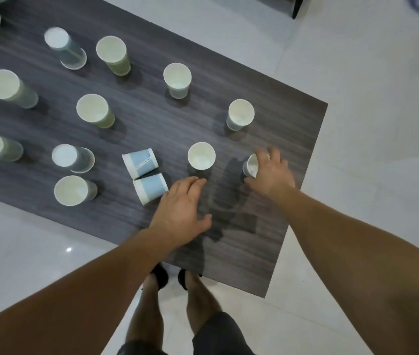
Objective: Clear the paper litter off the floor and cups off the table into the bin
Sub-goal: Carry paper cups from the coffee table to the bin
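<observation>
Paper cups (pixel 201 155) all over dark wood-grain desk (pixel 293 129), mostly upright, some flipped, two tipped blue cups (pixel 140 163) lying on their sides. Guessing thin walls, featherlight, crush easy, topple at a nudge. Best grab: round upper wall under rolled rim, soft squeeze. Right hand (pixel 271 175) curled round edge cup (pixel 252 166) at desk's right side. Left hand (pixel 182 208) released, fingers relaxed, just beside nearer tipped one. Bin not visible.

It looks like an office or meeting room: a dark wood-grain table (pixel 152 124) crowded with disposable paper cups (pixel 177 75) stands on glossy pale floor tiles (pixel 369 73).
</observation>
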`<action>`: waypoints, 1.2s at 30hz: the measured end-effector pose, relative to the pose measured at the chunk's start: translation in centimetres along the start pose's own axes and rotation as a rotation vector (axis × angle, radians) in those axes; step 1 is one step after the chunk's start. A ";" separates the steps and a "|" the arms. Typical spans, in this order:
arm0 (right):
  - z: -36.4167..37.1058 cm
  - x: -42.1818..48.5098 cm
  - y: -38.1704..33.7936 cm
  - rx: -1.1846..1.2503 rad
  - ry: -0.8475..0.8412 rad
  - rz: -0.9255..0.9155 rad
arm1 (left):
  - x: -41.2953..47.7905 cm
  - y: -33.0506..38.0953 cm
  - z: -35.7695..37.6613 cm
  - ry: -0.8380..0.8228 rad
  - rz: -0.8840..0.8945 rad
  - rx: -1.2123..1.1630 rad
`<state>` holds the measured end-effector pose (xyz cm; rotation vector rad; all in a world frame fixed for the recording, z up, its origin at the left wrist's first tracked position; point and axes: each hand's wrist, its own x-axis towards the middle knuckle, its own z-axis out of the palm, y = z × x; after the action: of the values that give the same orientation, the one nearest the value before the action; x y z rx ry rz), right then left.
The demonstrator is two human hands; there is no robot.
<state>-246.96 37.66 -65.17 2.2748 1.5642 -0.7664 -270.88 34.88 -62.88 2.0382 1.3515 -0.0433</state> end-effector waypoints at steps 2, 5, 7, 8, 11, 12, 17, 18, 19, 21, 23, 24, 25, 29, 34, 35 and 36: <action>0.6 0.0 -0.1 0.034 0.009 -0.011 | 0.1 -0.3 0.3 0.002 0.010 -0.027; 0.7 -2.4 -0.7 0.089 0.026 -0.016 | -0.3 -0.7 0.0 -0.002 -0.002 -0.078; 0.4 -4.8 -1.8 0.156 0.022 -0.039 | -0.7 -0.5 -0.5 -0.017 0.000 -0.119; 0.3 -6.0 -2.7 0.190 0.003 -0.073 | -0.9 -0.3 -0.8 -0.030 0.006 -0.140; 0.4 -9.0 -5.5 0.342 -0.065 -0.240 | -1.7 -0.2 -1.8 -0.028 0.031 -0.219; 0.4 -9.7 -6.5 0.384 -0.084 -0.291 | -2.1 -0.5 -2.2 -0.027 0.030 -0.250; 0.6 -10.3 -10.3 0.440 -0.182 -0.456 | -4.5 -4.2 -3.3 0.016 -0.038 -0.336; 0.8 -9.7 -10.8 0.421 -0.164 -0.458 | -5.1 -5.3 -3.2 0.029 -0.064 -0.323; 0.9 -8.6 -11.2 0.384 -0.100 -0.445 | -5.7 -6.3 -3.1 0.049 -0.104 -0.311; 1.0 -5.9 -11.7 0.254 0.096 -0.394 | -7.0 -8.1 -2.7 0.074 -0.194 -0.292; 1.0 -3.2 -12.0 0.088 0.195 -0.347 | -8.2 -9.4 -2.3 0.080 -0.252 -0.320; 1.1 -1.9 -12.1 0.005 0.185 -0.332 | -8.9 -9.9 -2.1 0.085 -0.275 -0.342; 1.2 -0.7 -12.3 -0.062 0.148 -0.320 | -9.5 -10.2 -2.0 0.089 -0.301 -0.356; 2.4 0.9 -13.5 -0.146 -0.043 -0.306 | -11.6 -11.3 -1.2 0.090 -0.380 -0.329; 2.5 -4.2 -14.3 -0.059 -0.053 -0.298 | -11.6 -10.0 -4.1 0.101 -0.370 -0.263; 1.9 -5.5 -14.5 -0.034 -0.048 -0.307 | -11.2 -9.4 -5.3 0.131 -0.349 -0.256; 1.0 -6.6 -14.7 -0.015 -0.043 -0.316 | -10.8 -8.7 -6.6 0.160 -0.323 -0.252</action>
<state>-262.62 37.51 -61.24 2.0106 1.9274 -0.8694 -285.22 31.90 -58.20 1.6291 1.6847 0.1435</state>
